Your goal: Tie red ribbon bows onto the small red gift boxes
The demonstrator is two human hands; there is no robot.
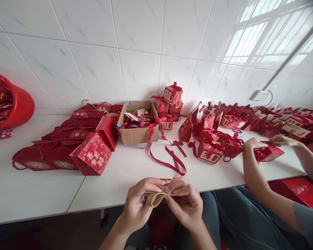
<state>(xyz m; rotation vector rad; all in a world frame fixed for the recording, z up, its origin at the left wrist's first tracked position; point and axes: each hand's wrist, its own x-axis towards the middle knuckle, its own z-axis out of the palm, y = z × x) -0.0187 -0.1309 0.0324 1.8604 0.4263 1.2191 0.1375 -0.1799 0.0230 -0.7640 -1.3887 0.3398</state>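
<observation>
At the table's front edge, my left hand (141,199) and my right hand (185,199) are both closed on a red printed gift box (166,182), mostly hidden behind my fingers. A tan strap (151,200) curls into a loop on the near side of it, between my hands. My fingertips pinch close together along the top edge. Beyond them a loose red ribbon (169,166) lies on the white table (130,166), beside a small dark red cut-out tag (181,148).
A cardboard box (139,135) holds tags and ribbons. Red gift boxes (92,156) stand in rows at left, and finished-looking ones with bows (210,152) at right. A red bucket (21,104) is far left. A co-worker's hands (254,144) touch another red box (268,152).
</observation>
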